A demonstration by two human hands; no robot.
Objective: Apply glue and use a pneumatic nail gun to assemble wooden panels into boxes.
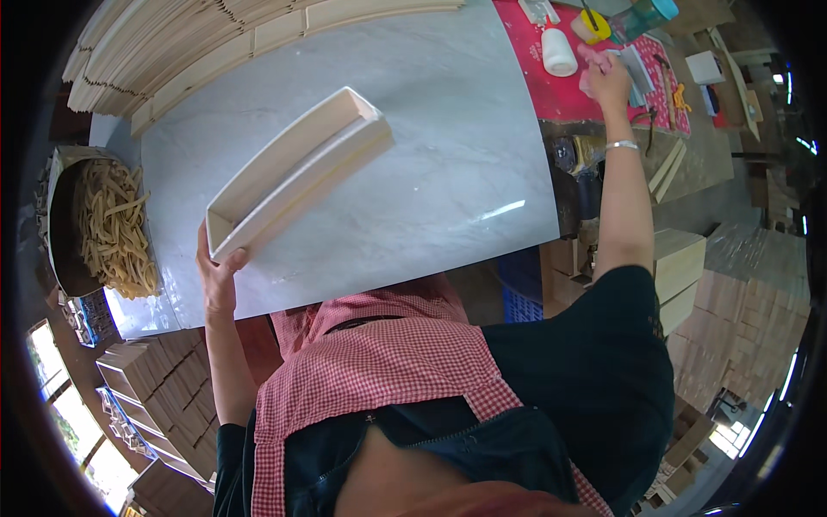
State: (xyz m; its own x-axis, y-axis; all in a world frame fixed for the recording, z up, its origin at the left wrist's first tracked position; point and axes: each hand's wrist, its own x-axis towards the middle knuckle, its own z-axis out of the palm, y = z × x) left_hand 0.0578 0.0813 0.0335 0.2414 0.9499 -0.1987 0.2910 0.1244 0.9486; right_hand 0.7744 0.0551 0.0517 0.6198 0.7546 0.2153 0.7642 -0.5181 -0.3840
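My left hand [220, 276] grips the lower left end of a long, narrow wooden box [301, 185], thumb on the near wall. Pale and open-topped, the box is held tilted above the white marbled tabletop [457, 155]. Far to the right, my right arm is stretched out over a red cloth [551, 95]. There my right hand [610, 84] is closed on a crumpled pink rag [593, 62]; its exact kind is hard to make out. A white squeeze bottle with a red cap [558, 53] stands just left of that hand.
Stacked thin wooden boards [172, 52] line the far left edge. A bin of wood strips [116, 224] stands at the left. Beyond my right hand are a yellow container [591, 28] and a teal-lidded bottle [642, 19]. Stacked wooden boxes [155, 388] fill the lower left.
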